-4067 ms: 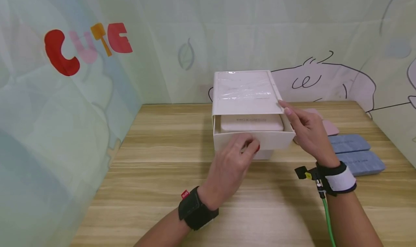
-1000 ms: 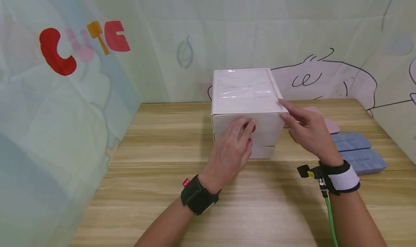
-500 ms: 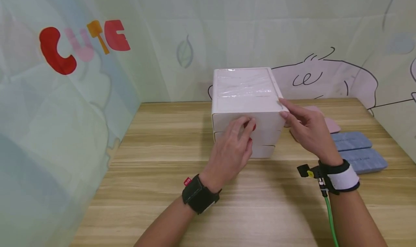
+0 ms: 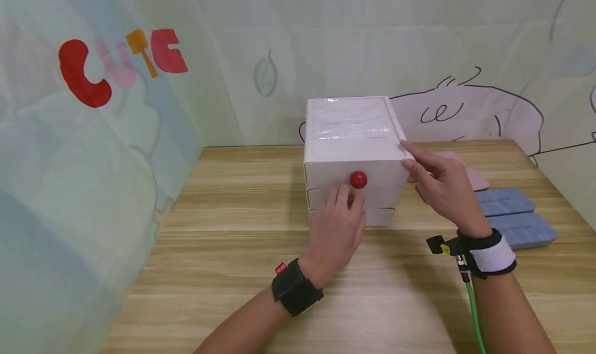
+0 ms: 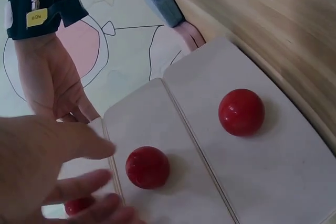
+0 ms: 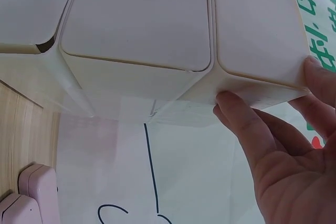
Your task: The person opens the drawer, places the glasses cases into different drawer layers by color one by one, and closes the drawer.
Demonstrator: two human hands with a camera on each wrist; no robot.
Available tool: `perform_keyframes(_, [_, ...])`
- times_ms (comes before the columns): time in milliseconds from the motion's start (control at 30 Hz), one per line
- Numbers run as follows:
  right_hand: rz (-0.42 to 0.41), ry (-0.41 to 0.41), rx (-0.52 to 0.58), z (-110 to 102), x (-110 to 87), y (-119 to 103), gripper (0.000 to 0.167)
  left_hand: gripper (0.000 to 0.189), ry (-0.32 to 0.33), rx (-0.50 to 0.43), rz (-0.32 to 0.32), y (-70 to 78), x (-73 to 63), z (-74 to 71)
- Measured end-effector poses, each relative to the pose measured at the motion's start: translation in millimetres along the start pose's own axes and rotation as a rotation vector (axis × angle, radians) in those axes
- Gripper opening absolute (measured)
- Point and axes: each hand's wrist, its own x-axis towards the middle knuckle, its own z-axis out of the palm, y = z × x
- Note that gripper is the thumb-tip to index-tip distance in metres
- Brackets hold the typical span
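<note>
A white drawer box (image 4: pixel 346 118) with three stacked drawers stands on the table, clear film over its top. All three drawers are closed. The round red knob (image 4: pixel 358 179) of the top drawer shows just above the fingers of my left hand (image 4: pixel 335 230). In the left wrist view those fingers hang loosely bent beside the middle drawer's red knob (image 5: pixel 147 167), holding nothing; the bottom knob (image 5: pixel 241 112) lies farther off. My right hand (image 4: pixel 440 188) grips the box's upper right front corner, thumb and fingers on its edges in the right wrist view.
Two blue oblong cases (image 4: pixel 523 230) lie on the wooden table (image 4: pixel 242 271) right of the box, with pink cases (image 4: pixel 476 179) behind them. A green cable (image 4: pixel 474 312) runs from the right wristband. A printed cloth wall (image 4: pixel 261 111) stands behind and to the left.
The top drawer, earlier pulled out with a pale case inside, is pushed in. My left hand has let go of its knob and dropped lower. The right hand keeps its grip.
</note>
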Motion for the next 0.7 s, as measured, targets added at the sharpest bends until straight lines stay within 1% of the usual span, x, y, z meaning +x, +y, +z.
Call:
perform_keyframes(100, [0.014,-0.003,-0.005,0,-0.8,0,0.045,0.025,-0.073,0.033,-0.037,1.5,-2.8,3.5])
perform_keyframes(167, [0.023,-0.006,-0.011,1,-1.6,0,0.045,0.029,-0.100,0.042,-0.053,1.7,-4.0,5.7])
perform_keyframes(233, [0.033,-0.005,-0.017,0,-2.6,0,0.045,0.031,-0.115,0.044,-0.056,1.6,-4.7,7.3])
perform_keyframes(367, [0.040,0.002,-0.027,0,-3.8,0,0.045,0.031,-0.125,0.027,-0.042,0.3,-4.3,9.8])
perform_keyframes(567, [0.026,0.005,-0.022,0,-2.9,-1,0.045,0.023,-0.105,-0.018,-0.027,-5.1,-2.2,13.1])
perform_keyframes(700, [0.027,0.003,-0.029,0,-2.0,-2,0.045,0.023,-0.096,-0.008,-0.005,-8.1,-1.6,14.2])
